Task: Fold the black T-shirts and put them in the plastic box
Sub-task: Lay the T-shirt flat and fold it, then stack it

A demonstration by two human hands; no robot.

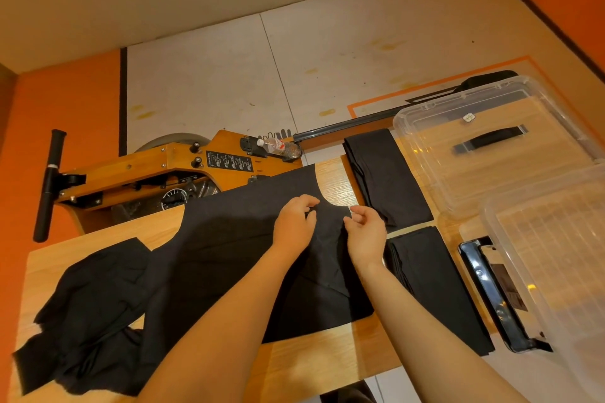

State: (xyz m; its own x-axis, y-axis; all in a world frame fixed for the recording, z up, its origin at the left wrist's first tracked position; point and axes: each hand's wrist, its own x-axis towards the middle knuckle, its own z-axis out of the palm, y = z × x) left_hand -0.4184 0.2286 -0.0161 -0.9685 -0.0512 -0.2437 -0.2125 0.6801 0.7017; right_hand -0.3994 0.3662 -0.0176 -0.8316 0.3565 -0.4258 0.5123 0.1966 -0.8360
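While both hands [330,229] pinch one T-shirt [229,239], seemingly two folded ones [389,180] wait.

Warm, dim yellow-orange indoor light w/ soft shadows, small glare spots on the plastic box [510,154], strong wide-angle bending toward frame edges, focus mostly sharp.

Black T-shirt [229,249] flat beside clear plastic box [497,147]

Both hands, left hand [293,222] and right hand [366,232], pinch the spread black T-shirt [229,249] on the wooden table [327,360]; two folded shirts [389,180] lie beside.
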